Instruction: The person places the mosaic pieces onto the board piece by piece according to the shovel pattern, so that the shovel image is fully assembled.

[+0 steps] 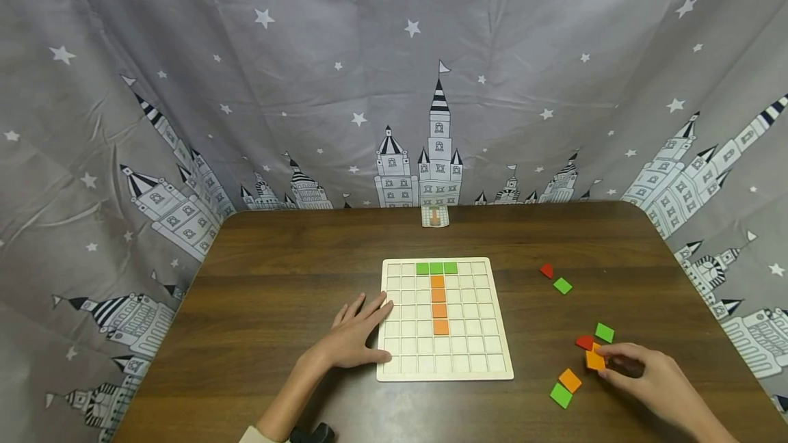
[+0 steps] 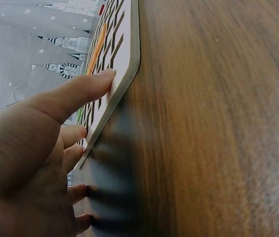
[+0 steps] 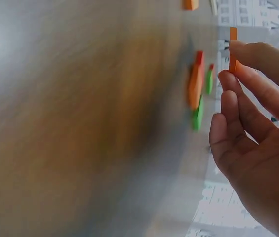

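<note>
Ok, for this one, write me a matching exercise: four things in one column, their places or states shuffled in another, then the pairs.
1. Left hand
2. Right hand
3. Three green squares
4. Small picture card

A. At the far edge of the table
B. Touching the left side of the grid board
C. In the top row of the grid board
D. Pinching an orange square

Pairs: 1-B; 2-D; 3-C; 4-A
</note>
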`<state>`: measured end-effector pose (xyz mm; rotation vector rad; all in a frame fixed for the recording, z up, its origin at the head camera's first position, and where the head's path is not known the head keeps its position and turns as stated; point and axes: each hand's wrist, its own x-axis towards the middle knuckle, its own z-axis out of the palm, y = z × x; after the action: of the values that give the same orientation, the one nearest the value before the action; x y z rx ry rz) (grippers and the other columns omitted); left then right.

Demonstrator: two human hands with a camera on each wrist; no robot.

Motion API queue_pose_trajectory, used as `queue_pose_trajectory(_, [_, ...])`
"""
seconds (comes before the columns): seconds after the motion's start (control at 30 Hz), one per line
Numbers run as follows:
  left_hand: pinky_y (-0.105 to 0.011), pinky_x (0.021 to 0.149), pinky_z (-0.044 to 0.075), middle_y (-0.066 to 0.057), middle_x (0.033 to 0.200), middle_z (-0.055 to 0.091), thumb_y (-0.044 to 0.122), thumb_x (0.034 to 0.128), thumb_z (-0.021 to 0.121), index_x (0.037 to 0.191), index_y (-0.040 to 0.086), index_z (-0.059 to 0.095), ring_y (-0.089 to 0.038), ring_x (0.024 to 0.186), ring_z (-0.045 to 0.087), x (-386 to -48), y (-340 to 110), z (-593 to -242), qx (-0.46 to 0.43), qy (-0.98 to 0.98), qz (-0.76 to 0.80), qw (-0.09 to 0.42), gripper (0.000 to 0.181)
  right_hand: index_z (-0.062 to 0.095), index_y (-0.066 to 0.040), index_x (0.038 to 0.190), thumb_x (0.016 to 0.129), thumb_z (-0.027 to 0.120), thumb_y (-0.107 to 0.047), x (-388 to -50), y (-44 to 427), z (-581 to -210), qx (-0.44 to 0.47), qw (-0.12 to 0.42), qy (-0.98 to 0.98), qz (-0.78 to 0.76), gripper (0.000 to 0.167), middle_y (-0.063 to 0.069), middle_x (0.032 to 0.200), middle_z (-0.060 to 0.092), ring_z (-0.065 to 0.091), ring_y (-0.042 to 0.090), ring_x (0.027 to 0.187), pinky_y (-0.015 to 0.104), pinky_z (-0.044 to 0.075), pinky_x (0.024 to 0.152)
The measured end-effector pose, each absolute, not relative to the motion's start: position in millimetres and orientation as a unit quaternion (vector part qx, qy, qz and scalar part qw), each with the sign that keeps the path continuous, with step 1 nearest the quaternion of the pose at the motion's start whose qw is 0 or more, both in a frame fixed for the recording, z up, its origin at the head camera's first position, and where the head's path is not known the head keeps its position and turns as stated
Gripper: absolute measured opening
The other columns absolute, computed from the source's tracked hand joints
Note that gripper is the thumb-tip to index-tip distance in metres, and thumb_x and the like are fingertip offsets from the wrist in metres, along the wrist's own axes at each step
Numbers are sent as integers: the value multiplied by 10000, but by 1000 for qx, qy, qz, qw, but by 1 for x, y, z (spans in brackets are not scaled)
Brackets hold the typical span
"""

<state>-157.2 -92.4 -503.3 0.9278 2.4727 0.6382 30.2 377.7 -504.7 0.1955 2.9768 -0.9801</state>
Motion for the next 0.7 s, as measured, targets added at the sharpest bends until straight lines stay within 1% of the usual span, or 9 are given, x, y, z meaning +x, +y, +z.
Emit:
queue_pose_trajectory(0.17, [-694,1104,48,-108,1641,211,367,855,780,1567,89,338,-459,1481,64,-157,-93,-503,333,889,231,213,883,771,-163,1031,785,861,-175,15,366,-500,11,-55,945,-323,262,-62,957,697,595,33,791,249,525,674])
queue_pose_trajectory(0.23, [-693,1104,46,-106,1641,209,367,857,779,1567,90,336,-457,1482,61,-157,-93,-503,332,889,230,214,882,774,-191,1022,776,869,-178,8,359,-498,-6,-74,945,-318,264,-81,962,699,603,45,815,255,519,690])
queue_pose_trajectory(0.33, [-694,1104,45,-108,1641,210,367,858,779,1567,87,336,-457,1482,60,-157,-93,-502,332,889,231,215,881,773,-205,1027,775,869,-178,-4,348,-493,-26,-87,944,-316,271,-86,988,703,616,55,860,278,520,720])
queue_pose_trajectory(0.43, [-690,1106,44,-104,1642,206,370,861,775,1569,94,334,-454,1483,57,-157,-93,-502,331,889,231,217,879,772,-204,1047,784,862,-173,-16,336,-490,-44,-93,942,-320,279,-76,1027,711,640,75,921,304,537,758])
queue_pose_trajectory(0.53, [-691,1105,48,-108,1640,212,372,859,776,1568,92,335,-455,1482,64,-157,-93,-502,332,889,232,216,881,770,-197,1068,800,850,-174,-28,323,-489,-64,-94,937,-329,281,-87,1047,709,655,119,955,355,540,785])
queue_pose_trajectory(0.7, [-683,1110,48,-91,1644,205,377,860,775,1573,106,329,-444,1486,59,-157,-92,-503,329,890,227,218,883,761,-197,1089,833,820,-166,-47,301,-490,-84,-78,929,-353,264,-118,1067,696,662,168,991,409,532,824])
